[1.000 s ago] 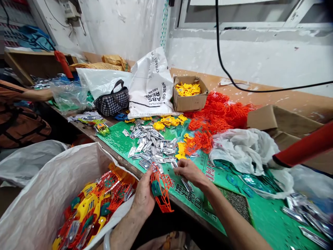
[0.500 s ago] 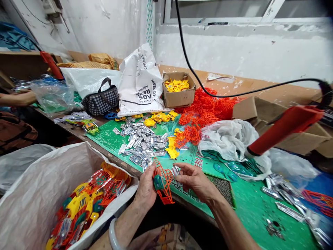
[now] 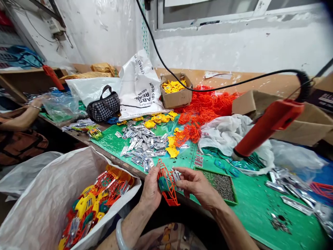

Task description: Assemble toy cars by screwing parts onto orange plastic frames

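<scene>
My left hand [image 3: 151, 189] is closed on the edge of an orange plastic lattice frame [image 3: 172, 192], which has a dark green piece [image 3: 163, 183] set in it. Between the thumb and fingers of my right hand [image 3: 196, 184] is a small shiny silver plastic part [image 3: 176, 174], held against the frame's right side. Whether the two are joined, I cannot tell. Just beyond my hands lies a heap of silver parts [image 3: 143, 140], with yellow plastic pieces [image 3: 172, 147] beside it. To the right of my right hand is a green tray of small screws [image 3: 222, 187].
A red electric screwdriver [image 3: 267, 128] hangs at the right on a black cable. The white sack [image 3: 33, 198] at lower left holds assembled pieces. Orange frames [image 3: 208, 107] lie piled behind, near a cardboard box [image 3: 177, 99] of yellow parts. Another person's arm [image 3: 23, 116] shows far left.
The view has shifted slightly. Both hands keep the frame and the silver part close together, nearly unmoved. The other person's arm at far left has come further into view.
</scene>
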